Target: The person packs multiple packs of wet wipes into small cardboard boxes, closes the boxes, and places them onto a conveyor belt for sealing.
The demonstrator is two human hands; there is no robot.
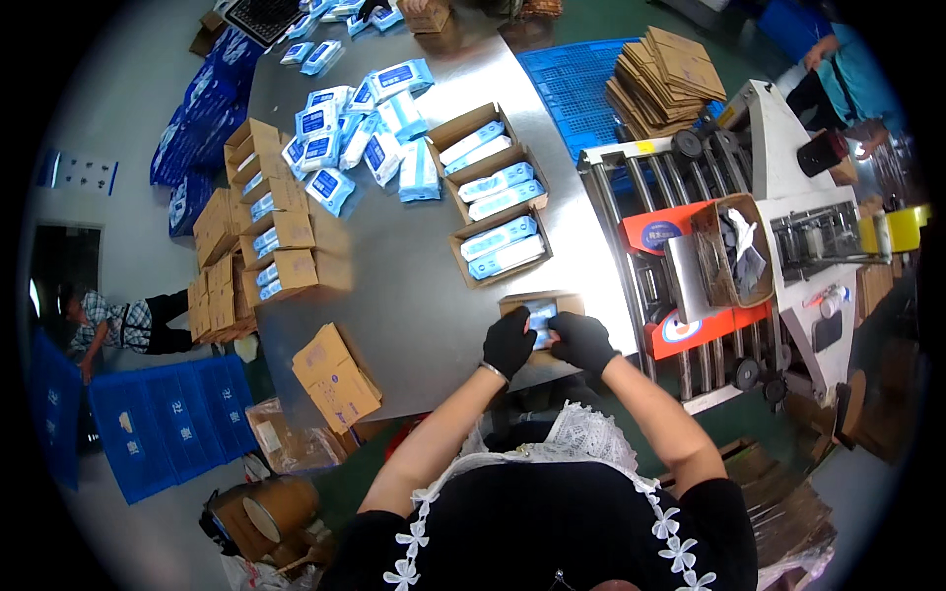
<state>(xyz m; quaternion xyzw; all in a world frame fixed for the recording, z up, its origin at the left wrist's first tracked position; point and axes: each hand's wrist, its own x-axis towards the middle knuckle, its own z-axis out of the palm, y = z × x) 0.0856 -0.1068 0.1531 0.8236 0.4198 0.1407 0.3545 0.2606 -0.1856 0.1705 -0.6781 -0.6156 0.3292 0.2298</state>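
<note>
At the near edge of the steel table (399,330), both my black-gloved hands work at a small open cardboard box (567,301). A light blue and white wipes pack (540,317) shows in the box between my hands. My left hand (508,343) is closed on the pack's left side, and my right hand (583,343) is closed on its right side; the fingertips are partly hidden. Just beyond stand three open boxes in a row, each with wipes packs (505,236) standing on edge. A loose heap of wipes packs (363,133) lies farther up the table.
Filled open cartons (284,231) line the table's left side. Flattened cartons (337,379) lie at the near left corner. Right of the table stands a roller conveyor machine (680,222) with an open box on it. Stacked cardboard (670,79) rests on a blue pallet (567,84). Other people are nearby.
</note>
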